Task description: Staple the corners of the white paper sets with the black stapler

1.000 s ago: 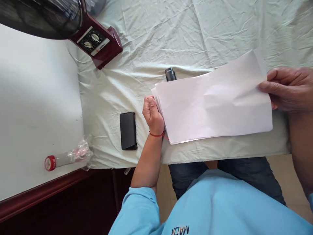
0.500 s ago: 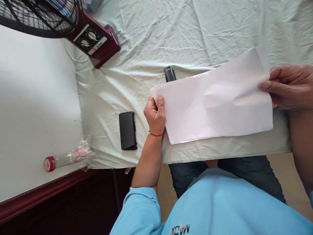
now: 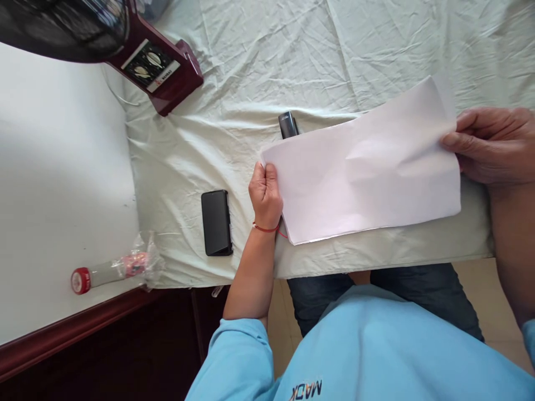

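Observation:
White paper (image 3: 359, 172), seemingly several sheets in a stack, is held up over the bed-like cloth surface between my two hands. My left hand (image 3: 266, 192) is closed on its left edge, thumb on top; a red string bracelet circles that wrist. On the right edge, my right hand (image 3: 495, 145) pinches the paper between thumb and fingers. The sheet has a soft crease near its middle, and its upper right corner bends upward. A small black object (image 3: 288, 125) pokes out from behind the paper's top edge, its lower part hidden.
A black phone (image 3: 216, 223) lies left of my left hand on the pale green cloth (image 3: 175, 150). A dark red fan (image 3: 167, 78) stands at the upper left. On the white surface at left lies a clear tube with a red cap (image 3: 81, 280), partly in plastic wrap.
The paper's right side and my right hand have shifted slightly left and up. My left hand keeps its hold on the left edge. The whole view has drifted a little.

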A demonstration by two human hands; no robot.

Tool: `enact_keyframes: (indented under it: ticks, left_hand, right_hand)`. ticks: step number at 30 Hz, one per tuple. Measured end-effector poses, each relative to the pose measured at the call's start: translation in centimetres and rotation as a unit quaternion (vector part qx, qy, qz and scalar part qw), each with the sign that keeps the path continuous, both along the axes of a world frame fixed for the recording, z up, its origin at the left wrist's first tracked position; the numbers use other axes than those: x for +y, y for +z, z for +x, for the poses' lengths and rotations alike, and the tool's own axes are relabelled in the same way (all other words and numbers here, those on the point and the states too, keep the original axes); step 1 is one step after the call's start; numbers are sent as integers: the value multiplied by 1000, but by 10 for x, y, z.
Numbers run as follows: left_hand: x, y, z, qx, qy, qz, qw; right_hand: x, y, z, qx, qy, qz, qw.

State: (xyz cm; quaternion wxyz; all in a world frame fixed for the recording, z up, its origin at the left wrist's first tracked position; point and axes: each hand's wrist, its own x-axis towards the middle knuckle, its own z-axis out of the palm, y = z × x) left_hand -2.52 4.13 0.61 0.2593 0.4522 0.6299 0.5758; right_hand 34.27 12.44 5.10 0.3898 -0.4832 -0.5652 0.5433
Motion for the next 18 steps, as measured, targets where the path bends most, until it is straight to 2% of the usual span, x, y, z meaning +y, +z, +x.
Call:
enact_keyframes:
  ticks: [5, 9, 14, 18]
  left_hand:
    - [1, 1, 0, 9, -27, -15, 999]
    - [1, 1, 0, 26, -25, -8, 999]
    - [0, 2, 0, 35, -12, 11, 999]
    - [-6, 9, 2, 41, 3, 37, 998]
  right_hand:
    - [-1, 5, 0, -26, 25, 8, 999]
    - [-1, 2, 1, -25, 18, 13, 999]
    - [4, -5, -6, -93, 3, 119, 989]
    - [8, -4, -11, -52, 46, 110, 992]
